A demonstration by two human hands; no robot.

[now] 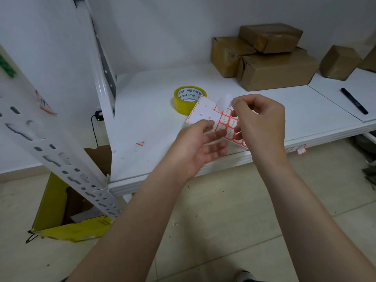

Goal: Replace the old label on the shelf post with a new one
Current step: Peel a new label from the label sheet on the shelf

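My left hand (200,143) holds a sheet of red-bordered labels (205,111) from below, over the white shelf. My right hand (259,121) pinches a single white label (224,102) that curls up off the sheet's top edge. The white perforated shelf post (50,143) slants across the left of the view. A worn red-edged label (45,104) with handwriting is stuck on the post, well left of both hands.
A roll of yellow tape (188,99) lies on the shelf board (142,119) behind the sheet. Brown cardboard boxes (272,58) are stacked at the back right, with a black marker (354,100) nearby. A yellow open box (67,212) sits on the floor below the post.
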